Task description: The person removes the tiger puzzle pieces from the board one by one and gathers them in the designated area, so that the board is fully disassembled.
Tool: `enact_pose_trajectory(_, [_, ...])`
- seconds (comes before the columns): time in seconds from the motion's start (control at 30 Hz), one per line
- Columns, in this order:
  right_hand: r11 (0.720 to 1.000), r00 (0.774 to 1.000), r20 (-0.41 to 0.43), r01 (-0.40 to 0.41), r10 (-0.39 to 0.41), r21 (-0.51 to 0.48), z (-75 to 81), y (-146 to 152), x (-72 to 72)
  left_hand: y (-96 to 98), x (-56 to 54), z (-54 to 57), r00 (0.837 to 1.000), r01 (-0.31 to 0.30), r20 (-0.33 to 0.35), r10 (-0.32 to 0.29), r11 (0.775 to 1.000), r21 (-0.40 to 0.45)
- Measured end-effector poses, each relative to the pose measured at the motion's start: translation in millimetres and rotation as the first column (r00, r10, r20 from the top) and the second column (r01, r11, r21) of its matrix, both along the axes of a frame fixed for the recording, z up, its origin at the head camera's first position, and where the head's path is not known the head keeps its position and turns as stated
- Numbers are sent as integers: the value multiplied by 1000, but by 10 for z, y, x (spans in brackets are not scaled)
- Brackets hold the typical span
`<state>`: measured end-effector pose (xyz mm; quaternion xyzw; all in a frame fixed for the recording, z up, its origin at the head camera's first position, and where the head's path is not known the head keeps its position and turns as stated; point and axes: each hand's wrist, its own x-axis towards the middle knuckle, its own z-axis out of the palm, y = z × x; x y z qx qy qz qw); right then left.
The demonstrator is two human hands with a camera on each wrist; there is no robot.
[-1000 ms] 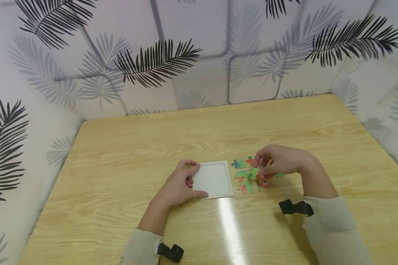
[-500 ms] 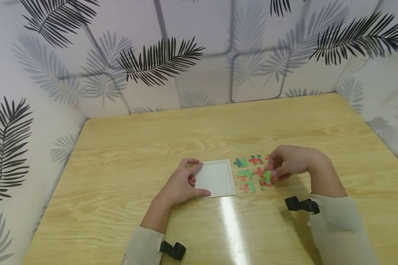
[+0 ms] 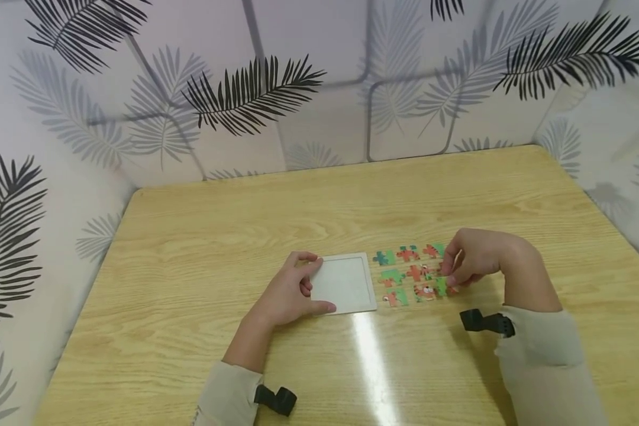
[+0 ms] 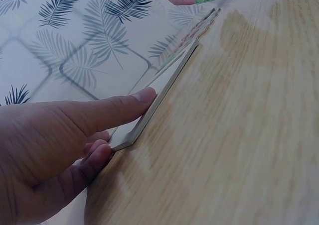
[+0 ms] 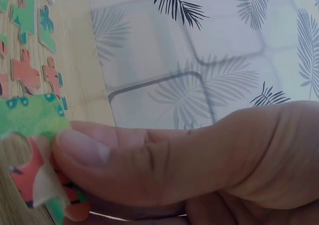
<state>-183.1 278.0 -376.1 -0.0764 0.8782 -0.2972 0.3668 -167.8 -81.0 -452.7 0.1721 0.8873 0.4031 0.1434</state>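
Observation:
My left hand (image 3: pixel 284 293) grips the left side of a shallow white puzzle tray (image 3: pixel 346 287) flat on the table. In the left wrist view its thumb (image 4: pixel 127 105) lies along the tray's raised rim, fingers round the corner. My right hand (image 3: pixel 481 257) pinches a green and orange jigsaw piece (image 5: pixel 37 118) between thumb and fingers, over the right end of the loose pieces. Several jigsaw pieces, such as an orange one (image 3: pixel 407 254) and a green one (image 3: pixel 391 277), lie in rough rows right of the tray. My right hand partly hides the rightmost ones.
The wooden table (image 3: pixel 234 219) extends around the tray and pieces. Behind it rises a pale wall covering (image 3: pixel 325 124) with a leaf pattern. A black camera (image 3: pixel 282 401) is strapped to each beige sleeve (image 3: pixel 543 340).
My right hand has carried the pinched piece to the right, uncovering more orange pieces in the middle of the rows. The left hand keeps its hold on the tray.

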Motion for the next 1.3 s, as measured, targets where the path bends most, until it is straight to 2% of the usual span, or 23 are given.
enact_pose_trajectory(0.3, [996,998,13,53,-54,66,-43,-3,4,0,-2,7,1000,3,4,-3,1000,0])
enact_pose_trajectory(0.57, [987,996,-36,87,-83,133,-51,-9,54,15,4,11,1000,22,-2,-22,1000,12])
enact_pose_trajectory(0.67, [985,994,-48,99,-93,144,-44,-38,40,10,0,2,1000,13,-2,-13,1000,9])
enact_pose_trajectory(0.97, [972,991,-18,131,-130,196,-48,-100,0,-4,-6,6,1000,5,4,-5,1000,-7])
enact_pose_trajectory(1.13, [970,991,-12,132,-132,204,-78,-111,-14,-4,-6,10,1000,4,8,-4,1000,-5])
enact_pose_trajectory(1.3, [978,992,-27,127,-124,168,-72,-96,-3,-2,-2,7,1000,3,6,-3,1000,-1])
